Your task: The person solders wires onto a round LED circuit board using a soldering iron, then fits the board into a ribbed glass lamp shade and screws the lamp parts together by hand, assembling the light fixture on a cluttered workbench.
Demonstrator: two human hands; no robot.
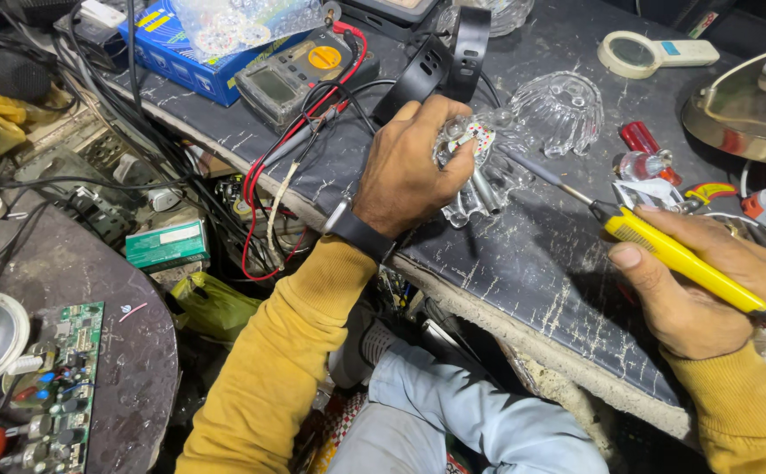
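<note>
Both hands at work over a clear glass fixture

Down on the desk (523, 263), the left hand (409, 162) is curled shut around a small clear glass piece (475, 180), fingers wrapped over its top and pressing it against the cracked black desk covering. A dark band sits on that wrist, and a mustard-yellow sleeve runs back from it. The right hand (694, 285) is closed in a pen-like grip on a yellow-handled soldering iron (681, 259), thumb along the handle's near side; the iron's slim metal shaft slants up and left, and its tip reaches the glass piece just beside the left fingers. Whether the tip actually touches the glass cannot be told.

Just beyond the glass piece lies a second, dome-shaped clear glass part (563, 110), and near it a red-handled screwdriver (646, 145). A white magnifying glass (651, 53) rests further back, well apart from the hands. At the right edge stands a brass-coloured lamp base (738, 114). To the left of the left hand sits a grey multimeter with a yellow dial (300, 70), its red and black leads trailing over the desk's edge, and beside that a blue cardboard box (181, 53).

Below the desk's edge hangs a tangle of black cables (137, 167). A green circuit board (63, 386) lies on a round dark surface at lower left. The person's light blue trousers show beneath.
</note>
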